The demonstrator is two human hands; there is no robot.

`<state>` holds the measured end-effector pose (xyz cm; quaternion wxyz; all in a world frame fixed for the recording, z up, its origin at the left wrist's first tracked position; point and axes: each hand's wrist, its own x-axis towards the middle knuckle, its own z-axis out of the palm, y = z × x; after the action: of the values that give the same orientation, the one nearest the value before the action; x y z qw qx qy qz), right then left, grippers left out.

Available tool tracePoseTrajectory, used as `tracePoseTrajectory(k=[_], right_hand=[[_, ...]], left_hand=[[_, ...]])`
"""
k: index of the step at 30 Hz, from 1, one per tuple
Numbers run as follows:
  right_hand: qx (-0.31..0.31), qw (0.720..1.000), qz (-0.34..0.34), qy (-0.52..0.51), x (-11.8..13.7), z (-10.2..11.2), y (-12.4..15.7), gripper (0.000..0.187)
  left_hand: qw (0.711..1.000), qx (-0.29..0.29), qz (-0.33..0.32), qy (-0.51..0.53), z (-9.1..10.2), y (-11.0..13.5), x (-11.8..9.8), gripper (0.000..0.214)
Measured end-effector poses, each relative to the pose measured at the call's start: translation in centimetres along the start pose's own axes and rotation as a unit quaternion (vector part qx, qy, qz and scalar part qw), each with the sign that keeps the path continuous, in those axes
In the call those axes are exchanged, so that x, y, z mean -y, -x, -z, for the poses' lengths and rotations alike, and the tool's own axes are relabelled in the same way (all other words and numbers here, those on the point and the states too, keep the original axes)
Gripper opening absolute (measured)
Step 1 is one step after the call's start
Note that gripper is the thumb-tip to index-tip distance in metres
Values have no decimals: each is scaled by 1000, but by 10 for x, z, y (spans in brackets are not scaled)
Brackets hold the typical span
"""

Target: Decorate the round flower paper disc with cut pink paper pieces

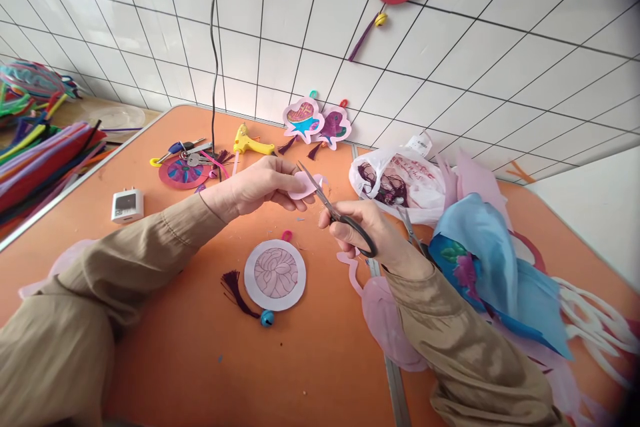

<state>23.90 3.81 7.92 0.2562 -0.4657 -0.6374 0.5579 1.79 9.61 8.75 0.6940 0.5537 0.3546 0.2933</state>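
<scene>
My left hand (260,185) pinches a small piece of pale pink fabric (303,185) above the orange table. Black-handled scissors (345,213) sit in my right hand (367,227), their tips pointing up and left at the fabric. The blades look slightly parted, and whether they touch the edge I cannot tell. Nearer to me lies a round white-rimmed pendant (253,287) with a pink petal pattern, a pink loop on top, a dark tassel (239,293) and a blue bell (267,318). Pink fabric scraps (393,327) rest beside my right forearm.
A yellow glue gun (250,141), keys (194,159), a red round pendant (183,172) and a white charger (127,205) stand left. Two pink-edged pendants (303,118) lean on the tiled wall. To the right are a plastic bag (425,180), blue fabric (490,240) and white cord (595,313).
</scene>
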Motion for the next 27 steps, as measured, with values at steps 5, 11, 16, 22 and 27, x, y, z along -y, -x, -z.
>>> tracePoseTrajectory(k=[5, 11, 16, 22, 27], right_hand=[[1, 1000, 4, -1, -1, 0, 0, 45], [5, 1000, 5, 4, -4, 2, -1, 45], [3, 1000, 5, 13, -4, 2, -1, 44], [1, 1000, -5, 12, -6, 2, -2, 44], [-6, 1000, -20, 2, -5, 0, -3, 45]], left_hand=[[1000, 2, 1, 5, 0, 0, 0, 13], [1000, 6, -1, 14, -2, 1, -1, 9], [1000, 7, 0, 15, -1, 1, -1, 9], [1000, 7, 1, 24, 0, -1, 0, 8], [1000, 5, 3, 23, 0, -1, 1, 10]])
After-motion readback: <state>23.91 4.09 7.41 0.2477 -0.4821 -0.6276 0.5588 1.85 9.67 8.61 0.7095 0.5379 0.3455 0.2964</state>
